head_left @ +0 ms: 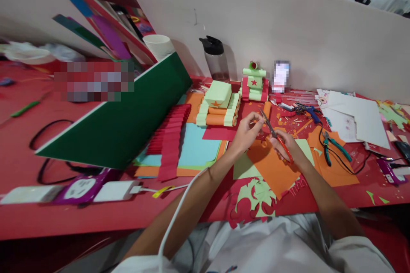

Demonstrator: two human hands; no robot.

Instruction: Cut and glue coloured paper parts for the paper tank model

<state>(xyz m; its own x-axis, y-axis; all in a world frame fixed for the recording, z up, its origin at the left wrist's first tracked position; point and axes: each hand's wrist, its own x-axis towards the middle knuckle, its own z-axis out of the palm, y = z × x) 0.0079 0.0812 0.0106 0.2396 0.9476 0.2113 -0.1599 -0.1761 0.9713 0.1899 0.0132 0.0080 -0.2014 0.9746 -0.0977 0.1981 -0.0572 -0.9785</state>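
Observation:
My right hand (pixel 284 145) is closed on a pair of scissors (pixel 271 130) with orange handles, their blades pointing up and to the left. The blade tips are close to the fingertips of my left hand (pixel 248 131), which is pinched together. What it pinches is too small to make out. Below both hands lies orange paper (pixel 272 164) over pale green sheets. Just beyond the scissors stands a small orange paper roll (pixel 267 109). Two paper models stand farther back: a pale green and orange tank (pixel 218 102) and a green and red one (pixel 255 85) with a star.
A dark green board (pixel 128 115) leans at the left, next to folded red paper strips (pixel 169 145). A water bottle (pixel 214 59) and a phone (pixel 281 76) stand against the wall. Pliers (pixel 333 147), a glue gun (pixel 310 113) and paper scraps (pixel 256 198) lie around. A white cable (pixel 179 209) crosses my left forearm.

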